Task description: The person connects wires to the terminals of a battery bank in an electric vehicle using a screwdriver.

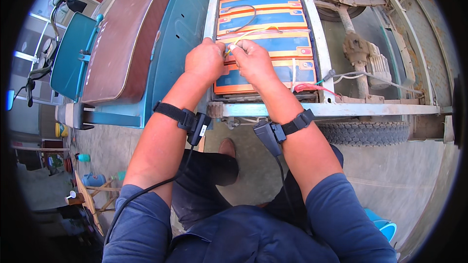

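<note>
Both my hands meet above a row of orange-and-blue batteries (285, 44) set in a pale metal frame (325, 61). My right hand (252, 62) is closed in a pinch on a thin yellow wire (251, 32), whose far part runs right across the batteries. Close beside it, my left hand (204, 61) is also closed, its fingertips at the same wire near its end. The wire's tip is hidden between the fingers. A dark cable (254, 14) loops over the far batteries. Lower right, a white wire (294, 74) and a red lead (307, 87) lie at the nearest battery.
A teal body panel (181, 34) and a brown seat (127, 39) stand to the left of the frame. To the right are an axle with a motor (373, 65), a grey cable (380, 80) and a tyre (363, 133). A blue bucket (385, 226) sits at lower right.
</note>
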`<state>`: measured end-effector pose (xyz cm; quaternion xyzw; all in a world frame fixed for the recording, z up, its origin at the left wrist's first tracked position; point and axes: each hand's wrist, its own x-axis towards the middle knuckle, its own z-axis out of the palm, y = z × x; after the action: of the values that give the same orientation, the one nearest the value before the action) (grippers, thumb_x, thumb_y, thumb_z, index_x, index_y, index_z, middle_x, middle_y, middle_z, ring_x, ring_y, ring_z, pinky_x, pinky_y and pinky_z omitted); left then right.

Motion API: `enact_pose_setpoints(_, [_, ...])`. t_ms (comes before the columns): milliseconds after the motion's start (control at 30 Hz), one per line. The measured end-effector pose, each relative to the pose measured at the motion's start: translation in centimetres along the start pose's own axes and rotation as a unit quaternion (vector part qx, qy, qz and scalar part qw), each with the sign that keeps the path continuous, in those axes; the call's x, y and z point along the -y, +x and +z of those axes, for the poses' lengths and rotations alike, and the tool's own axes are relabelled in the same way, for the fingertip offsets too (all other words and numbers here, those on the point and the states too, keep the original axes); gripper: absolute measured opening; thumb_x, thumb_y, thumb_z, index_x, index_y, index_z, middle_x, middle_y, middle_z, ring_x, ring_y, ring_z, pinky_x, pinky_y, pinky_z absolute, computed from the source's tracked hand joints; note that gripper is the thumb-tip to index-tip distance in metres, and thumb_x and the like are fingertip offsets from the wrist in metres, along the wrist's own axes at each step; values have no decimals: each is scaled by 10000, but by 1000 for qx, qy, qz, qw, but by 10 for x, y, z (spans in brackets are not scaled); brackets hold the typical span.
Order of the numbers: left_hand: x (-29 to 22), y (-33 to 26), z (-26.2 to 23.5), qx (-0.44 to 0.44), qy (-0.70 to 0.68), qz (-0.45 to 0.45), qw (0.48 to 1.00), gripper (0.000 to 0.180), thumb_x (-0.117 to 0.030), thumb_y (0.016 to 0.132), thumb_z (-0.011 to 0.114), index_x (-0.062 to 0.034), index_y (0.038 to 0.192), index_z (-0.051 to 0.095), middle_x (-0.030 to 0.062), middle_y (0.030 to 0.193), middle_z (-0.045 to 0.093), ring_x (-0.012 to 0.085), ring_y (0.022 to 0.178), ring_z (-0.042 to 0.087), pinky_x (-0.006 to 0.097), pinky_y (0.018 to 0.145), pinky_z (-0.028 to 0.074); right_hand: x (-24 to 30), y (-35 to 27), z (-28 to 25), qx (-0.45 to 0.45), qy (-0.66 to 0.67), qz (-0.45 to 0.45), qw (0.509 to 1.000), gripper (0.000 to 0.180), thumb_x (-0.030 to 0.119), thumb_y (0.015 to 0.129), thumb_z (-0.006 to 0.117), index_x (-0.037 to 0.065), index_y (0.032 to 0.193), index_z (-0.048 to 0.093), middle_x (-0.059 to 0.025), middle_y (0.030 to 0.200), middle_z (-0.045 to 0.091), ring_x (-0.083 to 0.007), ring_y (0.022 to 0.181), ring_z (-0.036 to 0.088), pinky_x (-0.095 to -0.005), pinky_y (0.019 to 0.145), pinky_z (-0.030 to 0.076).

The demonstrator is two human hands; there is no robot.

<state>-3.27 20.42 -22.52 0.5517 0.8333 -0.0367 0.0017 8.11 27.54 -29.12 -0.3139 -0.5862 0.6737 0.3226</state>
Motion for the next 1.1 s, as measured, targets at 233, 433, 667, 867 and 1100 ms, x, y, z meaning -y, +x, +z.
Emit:
enact_pose_setpoints(233, [0, -2, -4, -10, 4, 26, 1000, 270, -237, 869, 707, -124, 1114, 704, 152, 1033, 646, 351, 917, 686, 456, 769, 567, 1, 1, -1, 0, -17, 4, 1000, 257, 259, 934, 623, 12, 958, 692, -141, 791, 711, -235, 722, 667, -371, 704, 519])
enact_pose_setpoints(433, [1, 2, 0, -1, 6, 6, 1000, 299, -230, 856, 720, -124, 1134, 701, 155, 1013, 660, 356, 920, 687, 462, 776, 564, 1, 0, 0, -4, -20, -1, 1000, 255, 255, 936, 622, 15, 973, 698, -142, 795, 712, -243, 728, 672, -377, 707, 522])
enact_pose_setpoints(667, [1, 1, -3, 2, -3, 21, 1000, 277, -229, 871, 680, -101, 1116, 700, 163, 1026, 669, 359, 927, 685, 463, 789, 560, 3, 1, 0, -3, -33, 1, 999, 259, 257, 935, 619, 14, 983, 697, -147, 816, 715, -265, 751, 678, -388, 721, 522])
enact_pose_setpoints(867, [-4, 1, -5, 6, 11, 6, 1000, 257, -212, 864, 682, -97, 1093, 699, 160, 1028, 672, 357, 931, 686, 463, 791, 562, -1, 3, 0, -4, -42, 3, 999, 262, 266, 938, 614, 18, 970, 692, -155, 812, 710, -267, 748, 676, -390, 719, 522])
enact_pose_setpoints(1100, [-1, 3, -4, 15, 5, -6, 1000, 395, -254, 711, 857, -96, 1034, 693, 149, 1059, 679, 346, 962, 702, 452, 787, 577, -1, 2, 0, -6, -38, 3, 999, 260, 265, 936, 615, 17, 969, 688, -152, 791, 705, -258, 724, 670, -384, 701, 519])
